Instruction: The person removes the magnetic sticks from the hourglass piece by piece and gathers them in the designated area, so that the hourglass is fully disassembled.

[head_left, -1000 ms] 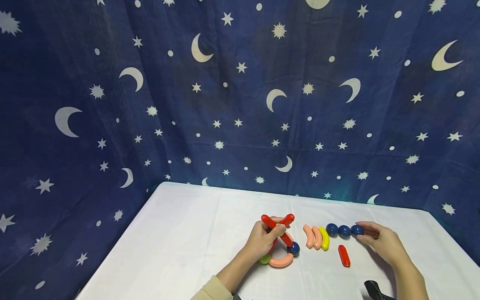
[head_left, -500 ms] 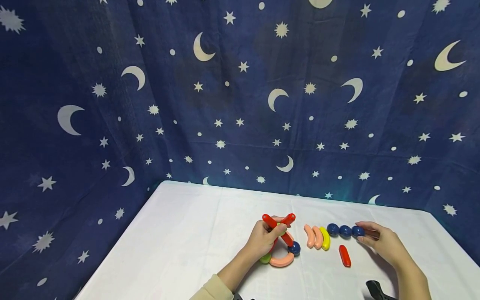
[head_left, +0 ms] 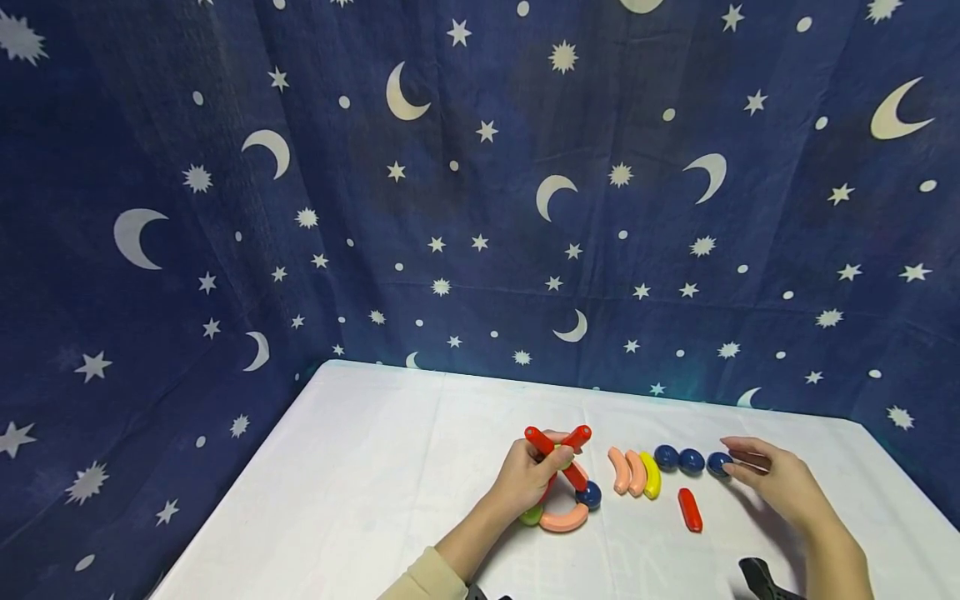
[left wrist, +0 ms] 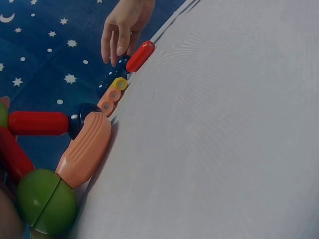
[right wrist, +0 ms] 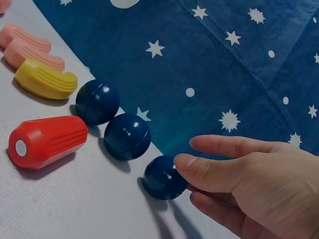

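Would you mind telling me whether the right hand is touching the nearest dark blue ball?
Touching. The right wrist view shows the right hand with its thumb tip against the dark blue ball, no gap between.

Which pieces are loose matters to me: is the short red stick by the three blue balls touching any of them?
No: in the right wrist view the red stick lies apart from the blue balls.

Staged recording booth: starry blue backdrop (head_left: 480,208) behind white table (head_left: 375,483)
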`<action>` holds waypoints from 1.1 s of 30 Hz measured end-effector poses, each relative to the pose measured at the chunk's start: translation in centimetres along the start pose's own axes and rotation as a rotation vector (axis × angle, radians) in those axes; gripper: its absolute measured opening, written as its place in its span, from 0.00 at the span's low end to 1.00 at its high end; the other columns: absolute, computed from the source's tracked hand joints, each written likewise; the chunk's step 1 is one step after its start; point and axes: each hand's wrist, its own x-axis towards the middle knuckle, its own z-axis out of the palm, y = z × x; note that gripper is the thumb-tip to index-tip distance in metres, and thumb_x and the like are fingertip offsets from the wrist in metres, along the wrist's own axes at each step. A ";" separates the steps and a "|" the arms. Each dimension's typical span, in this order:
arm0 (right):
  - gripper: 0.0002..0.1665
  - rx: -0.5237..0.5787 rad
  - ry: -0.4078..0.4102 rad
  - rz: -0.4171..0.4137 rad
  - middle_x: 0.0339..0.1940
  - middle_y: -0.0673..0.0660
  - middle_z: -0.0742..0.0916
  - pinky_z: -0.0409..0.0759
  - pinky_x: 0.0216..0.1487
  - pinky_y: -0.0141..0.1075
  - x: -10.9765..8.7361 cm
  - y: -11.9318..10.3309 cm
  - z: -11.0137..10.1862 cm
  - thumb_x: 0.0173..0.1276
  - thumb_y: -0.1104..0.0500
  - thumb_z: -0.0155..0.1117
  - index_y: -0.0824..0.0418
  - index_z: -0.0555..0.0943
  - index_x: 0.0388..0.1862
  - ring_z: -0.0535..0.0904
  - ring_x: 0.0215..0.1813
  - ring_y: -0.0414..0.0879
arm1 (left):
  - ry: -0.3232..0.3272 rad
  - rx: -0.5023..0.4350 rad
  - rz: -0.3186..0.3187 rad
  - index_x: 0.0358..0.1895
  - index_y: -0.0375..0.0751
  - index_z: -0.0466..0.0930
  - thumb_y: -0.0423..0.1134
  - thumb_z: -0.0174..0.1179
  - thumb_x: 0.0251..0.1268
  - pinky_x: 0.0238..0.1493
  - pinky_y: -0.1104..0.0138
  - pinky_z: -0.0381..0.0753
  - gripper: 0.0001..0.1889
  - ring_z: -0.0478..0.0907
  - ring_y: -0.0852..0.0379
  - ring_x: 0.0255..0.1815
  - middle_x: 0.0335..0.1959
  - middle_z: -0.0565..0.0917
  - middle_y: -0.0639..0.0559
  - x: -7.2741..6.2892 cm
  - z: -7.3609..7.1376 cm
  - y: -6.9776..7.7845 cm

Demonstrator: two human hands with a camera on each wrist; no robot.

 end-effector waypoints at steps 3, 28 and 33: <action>0.31 -0.008 0.002 -0.007 0.56 0.72 0.80 0.75 0.52 0.58 0.0 0.0 -0.2 0.62 0.52 0.67 0.68 0.74 0.60 0.77 0.55 0.68 | 0.003 -0.018 -0.006 0.51 0.35 0.81 0.41 0.57 0.67 0.18 0.75 0.53 0.15 0.69 0.69 0.25 0.42 0.84 0.32 0.0 0.0 -0.1; 0.23 0.225 -0.051 -0.452 0.49 0.51 0.85 0.82 0.47 0.37 -1.0 -18.6 3.1 0.58 0.59 0.71 0.55 0.80 0.54 0.85 0.47 0.47 | -0.001 0.013 0.021 0.48 0.36 0.83 0.41 0.57 0.67 0.38 0.76 0.72 0.14 0.74 0.70 0.37 0.42 0.85 0.34 0.2 -0.1 -0.3; 0.21 0.261 -0.076 -0.476 0.45 0.47 0.84 0.84 0.41 0.33 -1.0 -19.1 4.3 0.58 0.58 0.71 0.51 0.81 0.52 0.85 0.45 0.46 | -0.004 0.026 0.026 0.49 0.35 0.82 0.40 0.57 0.67 0.29 0.78 0.67 0.14 0.70 0.69 0.31 0.36 0.83 0.33 0.2 -0.2 -0.2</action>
